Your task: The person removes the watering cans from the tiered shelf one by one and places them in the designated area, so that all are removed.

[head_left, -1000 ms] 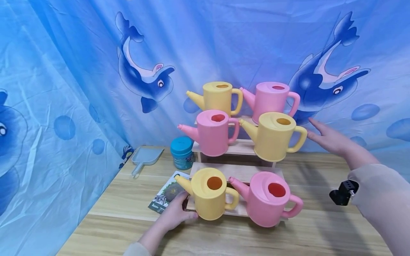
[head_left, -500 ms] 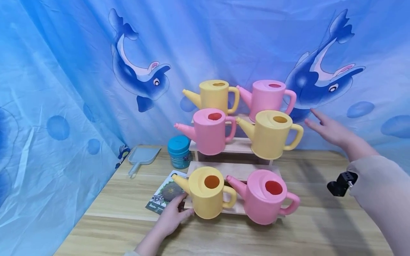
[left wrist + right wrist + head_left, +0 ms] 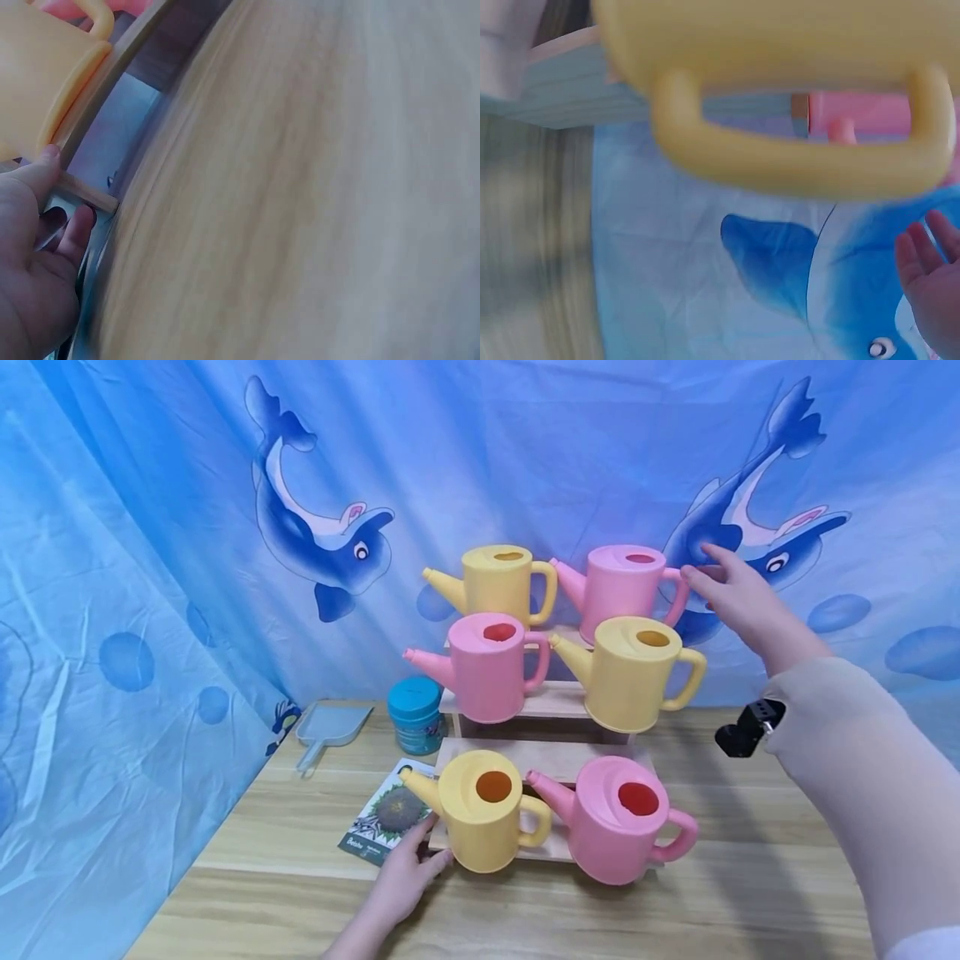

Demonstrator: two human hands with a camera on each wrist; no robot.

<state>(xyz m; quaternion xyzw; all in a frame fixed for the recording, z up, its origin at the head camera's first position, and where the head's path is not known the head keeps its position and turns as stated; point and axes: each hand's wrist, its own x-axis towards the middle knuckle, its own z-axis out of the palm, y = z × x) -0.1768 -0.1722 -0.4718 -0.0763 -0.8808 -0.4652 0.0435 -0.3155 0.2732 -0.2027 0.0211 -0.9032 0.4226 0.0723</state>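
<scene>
Yellow and pink watering cans stand in pairs on a three-step wooden stand. My left hand grips the left end of the lowest step, thumb beside the base of the front yellow watering can. In the left wrist view, that thumb lies just below the can's rim. My right hand is raised with fingers extended, the fingertips right by the handle of the top pink watering can. Below it, the middle yellow watering can looms large in the right wrist view, its handle between the camera and the curtain.
A middle pink watering can, top yellow watering can and front pink watering can share the stand. To its left lie a seed packet, a blue-lidded tub and a dustpan. A dolphin-print curtain hangs behind.
My right hand has moved up and left, from beside the middle yellow watering can to the top pink watering can's handle. My left hand stays at the lowest step; the view has shifted slightly.
</scene>
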